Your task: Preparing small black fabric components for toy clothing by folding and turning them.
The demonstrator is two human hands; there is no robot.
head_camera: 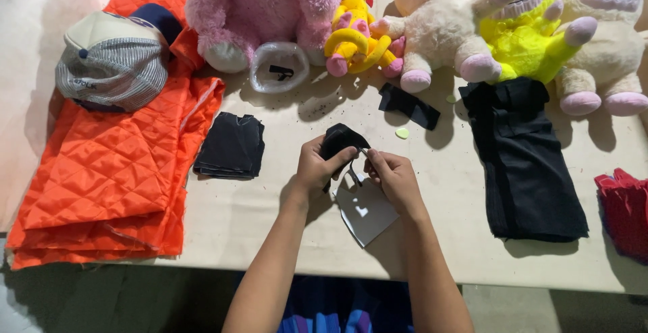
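Pinching black fabric piece [341, 139], left hand [316, 168], right hand [393, 178]

A folded orange quilted fabric [115, 164] bearing a striped grey cap [111, 63] lies left – plush toys, among them a fluffy pink plush toy [260, 9], line the table's [270, 232] far edge.

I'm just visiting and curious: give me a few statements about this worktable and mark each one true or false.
1. The left hand holds a small black fabric piece. True.
2. The orange quilted fabric lies at the right edge of the table. False: it lies at the left.
3. A striped cap rests on the orange fabric. True.
4. The right hand rests flat on the table, apart from the left. False: it is raised, fingers meeting the left hand's at the black piece.
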